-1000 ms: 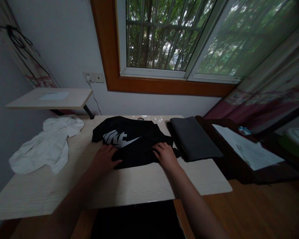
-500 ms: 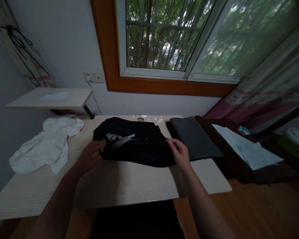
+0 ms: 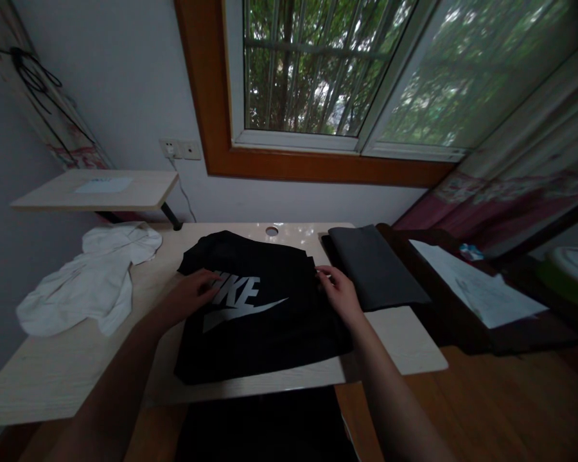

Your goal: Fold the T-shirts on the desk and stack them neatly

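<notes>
A black shirt (image 3: 264,333) with a white logo lies spread on the light wooden table (image 3: 77,372), reaching down to its front edge. My left hand (image 3: 192,292) rests on the shirt's left side beside the logo. My right hand (image 3: 340,292) pinches the shirt's right edge near the top. The shirt's upper part is bunched toward the wall.
A crumpled white garment (image 3: 94,279) lies at the table's left. A folded dark grey garment (image 3: 373,266) sits to the right of the shirt. Further right, a dark surface holds white paper (image 3: 476,289). A small shelf (image 3: 96,189) stands on the wall at left, below a window.
The shirt was folded up and small a second ago; both hands moved to its sides and drew its lower part toward me, so it now lies open with the full logo showing.
</notes>
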A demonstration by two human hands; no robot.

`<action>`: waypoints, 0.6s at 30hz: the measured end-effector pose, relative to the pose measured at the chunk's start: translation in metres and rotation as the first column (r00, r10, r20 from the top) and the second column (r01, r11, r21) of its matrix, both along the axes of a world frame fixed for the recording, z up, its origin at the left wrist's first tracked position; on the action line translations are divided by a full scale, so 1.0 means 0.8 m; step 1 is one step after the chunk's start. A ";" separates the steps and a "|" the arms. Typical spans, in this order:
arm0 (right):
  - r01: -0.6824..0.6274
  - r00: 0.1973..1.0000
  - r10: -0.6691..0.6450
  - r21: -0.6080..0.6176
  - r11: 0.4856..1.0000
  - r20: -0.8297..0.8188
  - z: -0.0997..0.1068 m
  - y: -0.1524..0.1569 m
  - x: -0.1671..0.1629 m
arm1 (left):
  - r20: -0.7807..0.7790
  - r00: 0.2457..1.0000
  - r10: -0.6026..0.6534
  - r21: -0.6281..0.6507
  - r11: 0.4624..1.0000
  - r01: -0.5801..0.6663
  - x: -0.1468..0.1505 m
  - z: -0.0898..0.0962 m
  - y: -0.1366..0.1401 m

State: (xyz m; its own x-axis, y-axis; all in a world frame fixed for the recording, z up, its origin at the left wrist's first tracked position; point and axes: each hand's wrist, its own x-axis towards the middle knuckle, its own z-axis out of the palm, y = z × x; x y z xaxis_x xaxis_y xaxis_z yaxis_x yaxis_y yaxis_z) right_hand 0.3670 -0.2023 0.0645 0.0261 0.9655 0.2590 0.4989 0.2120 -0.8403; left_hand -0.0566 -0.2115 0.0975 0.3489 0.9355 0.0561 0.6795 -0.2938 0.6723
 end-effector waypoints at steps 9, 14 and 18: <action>0.160 0.899 -0.105 -0.095 0.983 0.426 -0.043 0.013 0.003 | -0.406 0.914 0.015 0.109 0.993 0.033 0.047 -0.038 0.009; 0.105 0.901 -0.007 -0.203 0.973 0.433 -0.037 0.022 -0.002 | -0.554 0.830 0.062 0.048 0.998 -0.043 0.051 -0.049 0.007; 0.047 0.933 -0.037 -0.020 0.999 0.357 -0.032 0.028 -0.005 | -0.553 0.833 0.026 -0.035 0.998 -0.054 0.041 -0.052 -0.001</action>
State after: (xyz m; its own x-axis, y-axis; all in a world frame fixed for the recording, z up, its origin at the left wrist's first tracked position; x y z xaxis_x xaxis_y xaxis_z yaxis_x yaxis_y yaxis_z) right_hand 0.3632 -0.1797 0.0390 -0.0222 0.9725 0.2319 0.7745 0.1634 -0.6111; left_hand -0.0238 -0.2126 0.0562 0.2707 0.9458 -0.1792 0.9522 -0.2358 0.1943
